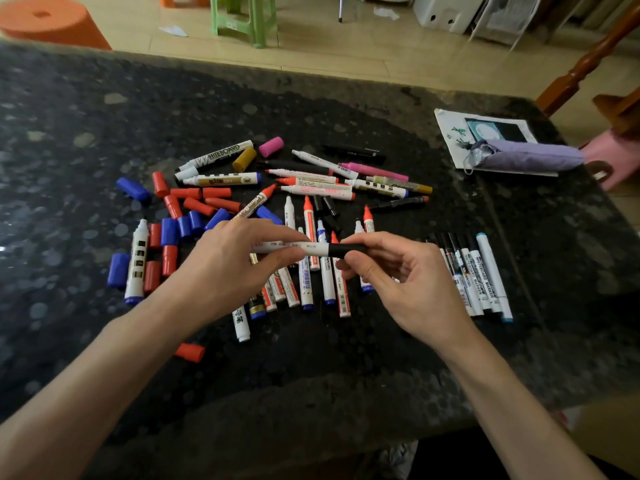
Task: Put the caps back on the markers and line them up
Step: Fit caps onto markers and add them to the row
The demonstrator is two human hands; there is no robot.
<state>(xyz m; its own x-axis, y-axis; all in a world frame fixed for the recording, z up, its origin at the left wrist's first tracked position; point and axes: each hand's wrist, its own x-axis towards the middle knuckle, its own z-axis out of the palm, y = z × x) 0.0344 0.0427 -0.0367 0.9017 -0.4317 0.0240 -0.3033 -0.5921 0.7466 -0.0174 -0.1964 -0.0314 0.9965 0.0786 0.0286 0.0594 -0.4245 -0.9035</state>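
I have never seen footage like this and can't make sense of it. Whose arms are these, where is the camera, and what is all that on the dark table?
There is no machine here. Both bare arms belong to one person, and the single picture comes from a wide-angle camera worn on their head, looking forward and down.

The left hand holds the white barrel of a marker. The right hand pinches the black cap at that marker's end.

On the dark speckled table lie many uncapped markers in the middle, loose red and blue caps to the left, and a neat row of capped markers to the right. Further back on the right lies a folded purple umbrella.
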